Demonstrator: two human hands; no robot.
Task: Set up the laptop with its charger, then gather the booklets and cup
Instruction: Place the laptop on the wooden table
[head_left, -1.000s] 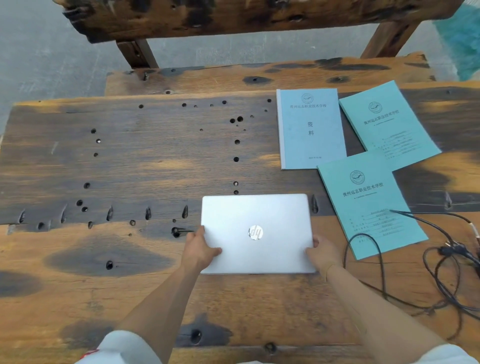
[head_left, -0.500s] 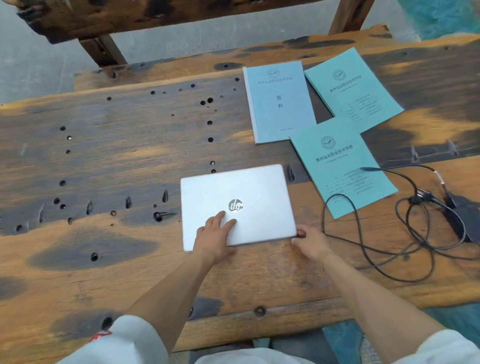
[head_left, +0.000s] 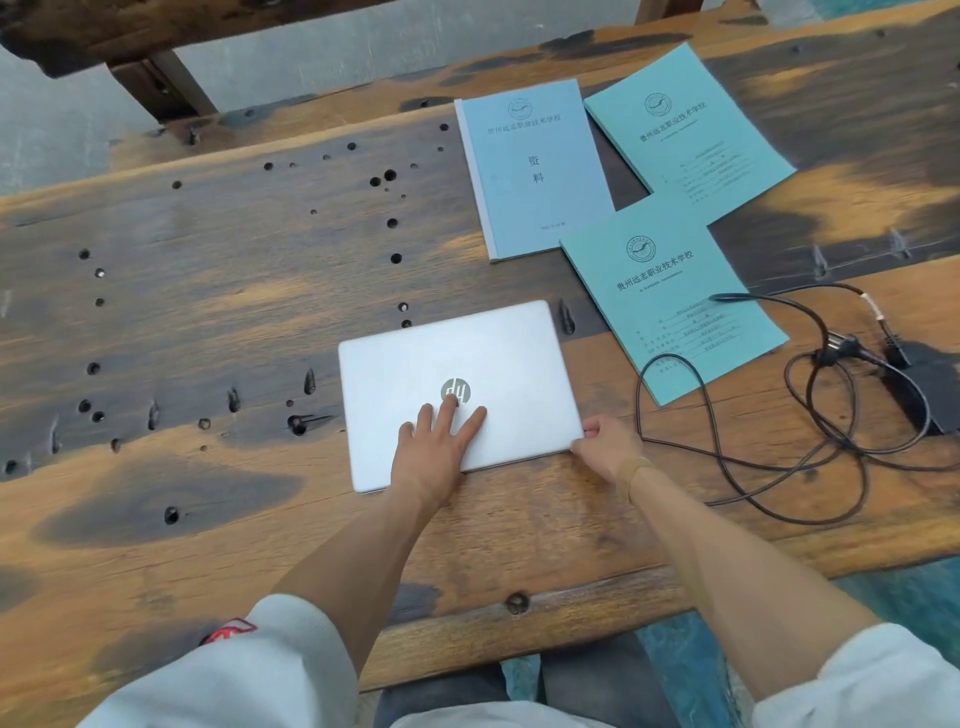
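Observation:
A closed silver laptop (head_left: 415, 364) lies flat on the wooden table (head_left: 208, 312) in front of me. My left hand (head_left: 436, 447) rests flat on its lid with straight fingers, just below the logo. My right hand (head_left: 605, 447) holds the laptop's near right corner with curled fingers. Three booklets lie beyond: a pale blue one (head_left: 535, 171), a teal one (head_left: 685, 135) behind it to the right, and a teal one (head_left: 670, 296) nearer me. The black charger brick (head_left: 924, 384) and its looped cable (head_left: 810, 415) lie at the right. No cup is in view.
The tabletop is rough, with several holes and dark patches. The cable's free plug end (head_left: 727, 297) rests on the nearest teal booklet. A dark wooden bench (head_left: 156, 31) stands beyond the table's far edge. Blue floor shows below the near right edge.
Both hands held the laptop's sides a second ago. My left hand has moved onto the lid and lies flat; my right hand has shifted to the near right corner. My view has swung left.

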